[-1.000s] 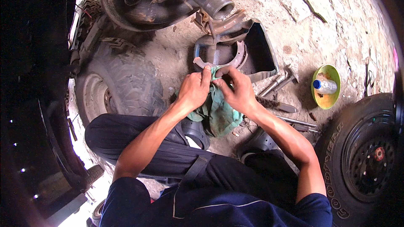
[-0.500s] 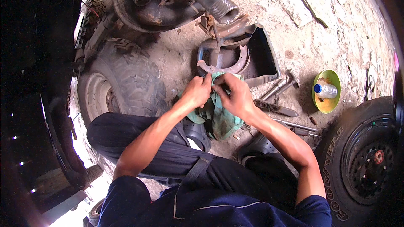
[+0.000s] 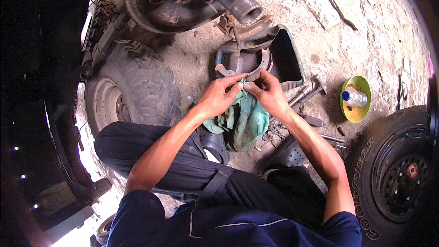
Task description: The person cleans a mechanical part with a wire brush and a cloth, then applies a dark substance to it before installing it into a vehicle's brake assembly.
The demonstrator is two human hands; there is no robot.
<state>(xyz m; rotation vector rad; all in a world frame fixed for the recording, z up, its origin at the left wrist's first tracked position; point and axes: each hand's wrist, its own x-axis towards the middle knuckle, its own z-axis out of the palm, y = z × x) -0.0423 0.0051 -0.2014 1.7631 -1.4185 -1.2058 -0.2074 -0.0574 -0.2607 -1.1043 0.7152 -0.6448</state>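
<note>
Both my hands meet in front of me over a stained green cloth (image 3: 249,121), which hangs down between them toward the ground. My left hand (image 3: 219,95) pinches the top edge of the cloth between thumb and fingers. Close against it, my right hand (image 3: 268,92) pinches the same bunched bit from the other side. Whether a small part sits inside the fold is hidden by the fingers. Just beyond my fingertips lies a curved brake shoe (image 3: 260,64), resting in a dark cut-open plastic container (image 3: 292,59).
Above hangs an axle hub (image 3: 228,0) with its round backing plate (image 3: 164,7). A knobbly tyre (image 3: 141,84) lies left, another tyre (image 3: 366,164) right. A hammer (image 3: 315,87) and other tools lie right of my hands, near a green bowl (image 3: 351,115) holding a plastic bottle (image 3: 359,98).
My left hand has turned and shifted slightly right, its fingers now stretched to meet the right hand. The right hand has moved a little right, and the cloth hangs more spread out.
</note>
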